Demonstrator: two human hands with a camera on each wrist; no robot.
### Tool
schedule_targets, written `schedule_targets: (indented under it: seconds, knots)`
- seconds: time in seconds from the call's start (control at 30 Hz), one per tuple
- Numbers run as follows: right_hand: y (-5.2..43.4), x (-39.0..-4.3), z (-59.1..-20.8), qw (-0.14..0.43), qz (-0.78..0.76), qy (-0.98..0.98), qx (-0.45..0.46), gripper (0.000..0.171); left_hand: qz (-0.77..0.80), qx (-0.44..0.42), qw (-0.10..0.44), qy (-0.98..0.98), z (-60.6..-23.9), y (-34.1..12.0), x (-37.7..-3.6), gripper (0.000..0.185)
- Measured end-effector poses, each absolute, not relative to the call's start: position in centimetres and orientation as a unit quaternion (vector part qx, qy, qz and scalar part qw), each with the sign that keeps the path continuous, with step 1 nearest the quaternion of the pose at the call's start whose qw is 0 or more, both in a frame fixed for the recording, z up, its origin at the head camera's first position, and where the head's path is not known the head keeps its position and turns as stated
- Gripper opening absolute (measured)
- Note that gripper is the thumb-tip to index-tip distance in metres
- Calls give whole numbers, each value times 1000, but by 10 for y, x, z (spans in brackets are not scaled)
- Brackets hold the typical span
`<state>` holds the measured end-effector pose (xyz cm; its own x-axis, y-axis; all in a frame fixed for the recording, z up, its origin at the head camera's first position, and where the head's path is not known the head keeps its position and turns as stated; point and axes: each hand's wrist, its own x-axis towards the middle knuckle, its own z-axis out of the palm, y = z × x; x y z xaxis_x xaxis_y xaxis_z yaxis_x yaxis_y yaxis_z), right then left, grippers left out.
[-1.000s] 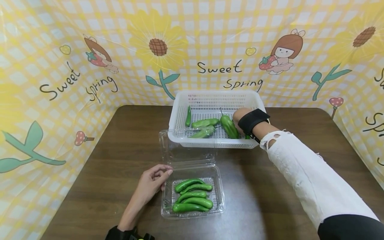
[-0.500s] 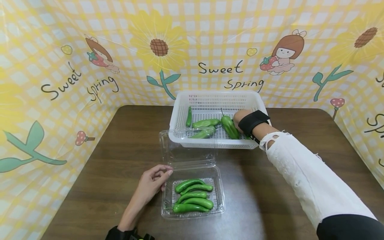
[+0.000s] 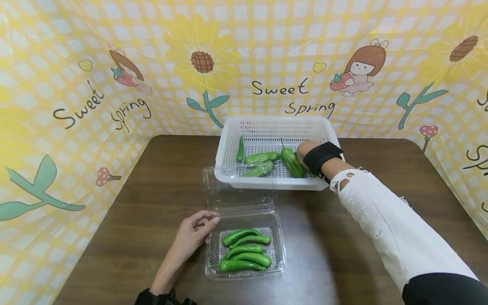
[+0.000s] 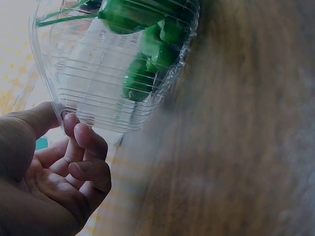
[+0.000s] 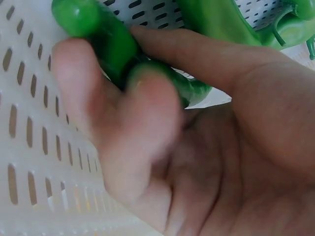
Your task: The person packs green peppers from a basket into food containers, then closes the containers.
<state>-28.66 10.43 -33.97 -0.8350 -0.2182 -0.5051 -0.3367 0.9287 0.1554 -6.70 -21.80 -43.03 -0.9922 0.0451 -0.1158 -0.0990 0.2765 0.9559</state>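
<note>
My left hand [image 3: 192, 233] pinches the left rim of an open clear plastic clamshell box [image 3: 283, 243], near its hinge. Several slim green peppers [image 3: 249, 249] lie side by side inside the box. In the left wrist view, thumb and fingertips meet at the edge of the clear wall. My right hand [image 3: 307, 153] reaches into the right side of a white slotted plastic basket [image 3: 274, 184], its fingers hidden from the head view. In the right wrist view, thumb and fingers curl round a dark green pepper [image 5: 117, 54] beside the basket wall.
Other green peppers lie in the basket: a plump one [image 3: 292, 162] beside my right hand, a paler one [image 3: 262, 157] and a slim one [image 3: 240, 149] at left. The box's raised lid [image 3: 238, 195] leans toward the basket's front edge. A patterned yellow cloth [image 3: 244, 55] hangs behind the brown table [image 3: 152, 186].
Both hands keep nearly the same places. The green bit of pepper showing below my right wrist has become less visible; the peppers in the box have not moved.
</note>
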Motion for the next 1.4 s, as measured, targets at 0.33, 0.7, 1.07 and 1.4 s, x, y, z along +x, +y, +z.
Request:
schedule_targets:
  seconds: [0.33,0.7,1.07,1.4]
  knots:
    - [104,-321,-345,337,118,933,-50,5,605,-19,62,793,-429,-217,-66,25]
    - [117,-321,-314,363,71,926,-67,17,608,-18,61,791,-429,-216,-64,25]
    - [129,-305,-304,401,-68,913,-38,10,605,-13,60,794,-430,-217,-64,27]
    - [137,-297,-297,417,-104,902,-32,13,606,-12,57,793,-430,-216,-64,25]
